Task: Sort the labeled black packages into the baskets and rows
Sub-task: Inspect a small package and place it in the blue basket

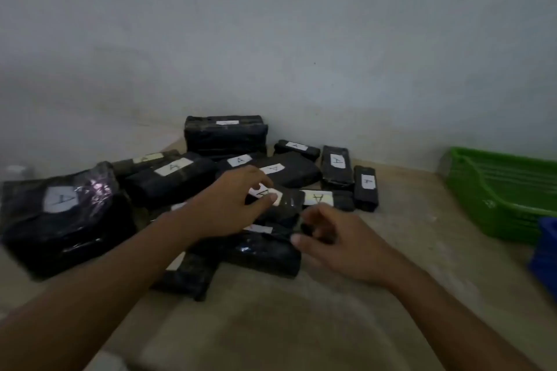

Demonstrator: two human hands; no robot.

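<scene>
1. A heap of black packages [224, 135] labelled "A" lies on the surface [301, 325] against a wall; the green basket [497, 208] and a blue basket [547, 253] stand well apart to the right.
2. The one in play is the small package [287, 205] on top of the middle of the heap, white label up; its long axis seems to run across the view, left to right, though blur softens its edges.
3. The left hand [229, 205] arches over its left end, fingers curved, thumb tip at the label; whether it grips yet I cannot tell.
4. The right hand [337, 244] sits at the right end, fingers curled narrow; contact is unclear there too.
5. Judgement: the hands bracket the package end to end, the left nearer its label; the baskets lie on the right hand's side, so a carry that way would suit that hand.
</scene>
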